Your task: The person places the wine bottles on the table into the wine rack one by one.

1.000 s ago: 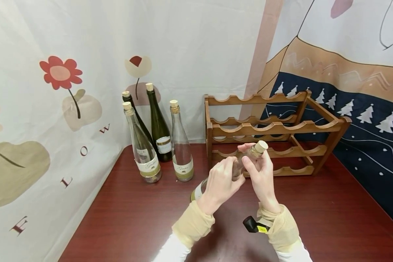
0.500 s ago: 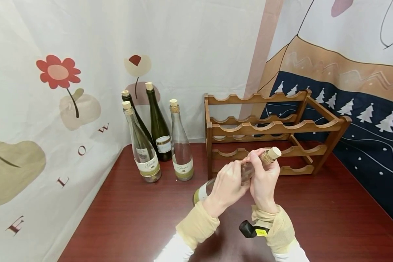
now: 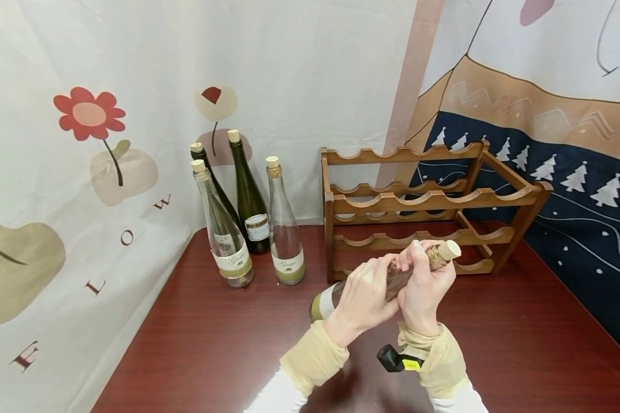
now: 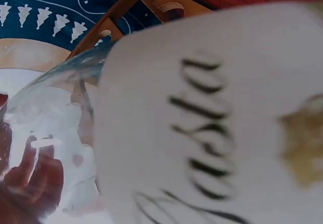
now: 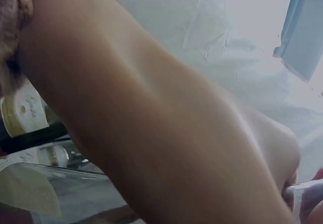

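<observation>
1. Corked bottle (image 3: 399, 281) — tilted over table (image 3: 212, 355), well off its left edge.
2. Left hand (image 3: 365, 292) curled round upper body, right hand (image 3: 427, 284) round neck.
3. Likely stiff, slick, breakable, lightish — keep body-and-neck hold.

Reddish-brown table (image 3: 212, 344) spreading below the left hand (image 3: 364, 298) and right hand (image 3: 426, 289), clear bottle (image 3: 287, 249) upright beyond the left hand to its left, another clear bottle (image 3: 232, 261) farther left, two dark green bottles (image 3: 255, 221) behind these, wooden rack (image 3: 439, 201) standing beyond the right hand.
</observation>
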`<action>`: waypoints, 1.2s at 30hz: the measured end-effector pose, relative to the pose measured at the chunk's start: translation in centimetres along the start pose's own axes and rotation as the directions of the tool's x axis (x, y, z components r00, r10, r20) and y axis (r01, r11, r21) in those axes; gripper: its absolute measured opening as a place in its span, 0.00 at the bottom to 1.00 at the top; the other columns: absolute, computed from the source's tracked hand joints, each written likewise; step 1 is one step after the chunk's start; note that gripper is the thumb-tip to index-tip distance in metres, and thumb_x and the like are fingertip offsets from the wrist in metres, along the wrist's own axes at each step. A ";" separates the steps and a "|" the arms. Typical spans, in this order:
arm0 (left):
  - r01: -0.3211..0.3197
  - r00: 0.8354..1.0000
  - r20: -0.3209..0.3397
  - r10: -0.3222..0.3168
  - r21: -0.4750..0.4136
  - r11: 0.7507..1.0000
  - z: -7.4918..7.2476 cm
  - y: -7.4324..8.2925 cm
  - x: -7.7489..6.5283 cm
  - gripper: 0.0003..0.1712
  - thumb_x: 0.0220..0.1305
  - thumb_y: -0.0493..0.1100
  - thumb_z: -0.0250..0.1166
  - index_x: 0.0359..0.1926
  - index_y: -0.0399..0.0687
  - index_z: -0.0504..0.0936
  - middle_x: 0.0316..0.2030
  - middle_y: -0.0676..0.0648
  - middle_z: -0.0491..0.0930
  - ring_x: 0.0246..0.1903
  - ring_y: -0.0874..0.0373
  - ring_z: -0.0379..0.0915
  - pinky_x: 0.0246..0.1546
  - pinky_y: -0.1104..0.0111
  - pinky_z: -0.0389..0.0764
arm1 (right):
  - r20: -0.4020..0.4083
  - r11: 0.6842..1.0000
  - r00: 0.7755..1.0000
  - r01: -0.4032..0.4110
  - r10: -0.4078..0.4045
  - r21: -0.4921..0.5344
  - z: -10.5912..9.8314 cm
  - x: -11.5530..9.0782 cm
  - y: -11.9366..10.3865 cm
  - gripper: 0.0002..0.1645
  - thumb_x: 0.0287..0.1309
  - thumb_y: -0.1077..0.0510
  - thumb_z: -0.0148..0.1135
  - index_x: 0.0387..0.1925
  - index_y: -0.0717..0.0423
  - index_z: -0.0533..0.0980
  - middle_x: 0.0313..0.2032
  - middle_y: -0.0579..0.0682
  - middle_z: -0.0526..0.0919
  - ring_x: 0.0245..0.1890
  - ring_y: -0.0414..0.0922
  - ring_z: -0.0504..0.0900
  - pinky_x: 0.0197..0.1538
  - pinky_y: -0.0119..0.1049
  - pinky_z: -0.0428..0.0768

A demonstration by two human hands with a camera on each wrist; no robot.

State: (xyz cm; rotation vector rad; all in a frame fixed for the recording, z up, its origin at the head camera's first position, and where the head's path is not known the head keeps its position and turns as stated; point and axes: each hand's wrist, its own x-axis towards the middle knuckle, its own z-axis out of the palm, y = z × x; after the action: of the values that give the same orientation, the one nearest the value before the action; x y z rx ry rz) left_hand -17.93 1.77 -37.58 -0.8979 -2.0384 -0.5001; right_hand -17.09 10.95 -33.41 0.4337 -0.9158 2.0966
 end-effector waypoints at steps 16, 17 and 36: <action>0.011 0.996 0.084 -0.008 -0.034 0.999 -0.5 -2.8 -2.8 0.65 0.29 0.73 0.74 0.66 0.44 0.64 0.55 0.48 0.77 0.56 0.56 0.74 0.56 0.64 0.74 | -0.163 0.993 0.985 0.067 -0.049 0.101 -1.2 2.9 -2.2 0.15 0.58 0.71 0.53 0.18 0.62 0.64 0.13 0.48 0.63 0.12 0.40 0.60 0.17 0.28 0.62; 0.015 0.996 0.090 -0.012 -0.034 0.999 -0.5 -2.9 -3.0 0.65 0.29 0.73 0.74 0.66 0.45 0.64 0.56 0.48 0.77 0.56 0.56 0.74 0.56 0.64 0.74 | -0.166 0.992 0.985 0.065 -0.046 0.109 -1.2 3.0 -2.3 0.15 0.58 0.71 0.52 0.18 0.62 0.64 0.13 0.48 0.63 0.12 0.40 0.60 0.17 0.28 0.62; 0.050 0.999 0.009 -0.050 -0.022 0.998 0.9 -4.1 -4.4 0.50 0.27 0.58 0.78 0.56 0.47 0.73 0.49 0.50 0.80 0.47 0.59 0.78 0.44 0.69 0.79 | -0.174 0.975 0.985 0.031 0.008 0.222 -2.2 3.0 -2.2 0.17 0.58 0.71 0.52 0.16 0.61 0.62 0.12 0.47 0.64 0.12 0.40 0.60 0.18 0.28 0.60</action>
State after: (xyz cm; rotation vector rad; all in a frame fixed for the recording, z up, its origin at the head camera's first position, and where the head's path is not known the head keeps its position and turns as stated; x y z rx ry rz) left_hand -19.75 -2.21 -41.82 -0.8654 -2.0713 -0.5487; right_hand -17.30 15.13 -32.21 0.3630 -0.5769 2.1969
